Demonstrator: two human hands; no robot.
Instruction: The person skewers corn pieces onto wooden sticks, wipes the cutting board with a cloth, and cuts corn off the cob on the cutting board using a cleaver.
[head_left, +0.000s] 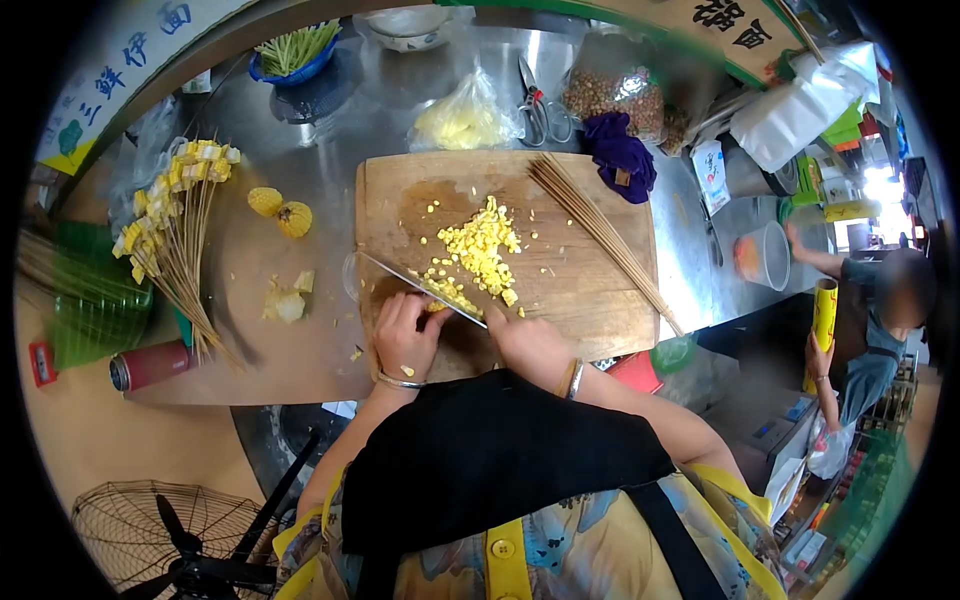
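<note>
My right hand is wrapped around the handle of a knife, whose blade slants up to the left over the front part of a wooden cutting board. My left hand is at the board's front left edge, fingers curled in close to the blade, with a yellow piece of corn at the fingertips, mostly hidden. Cut corn kernels lie in a loose heap just beyond the blade. A bundle of thin wooden skewers rests across the board's right side.
Two corn cob pieces and skewered yellow-white pieces lie left. Behind the board are a plastic bag, scissors and a purple cloth. A co-worker stands right, holding a yellow roll. A fan stands lower left.
</note>
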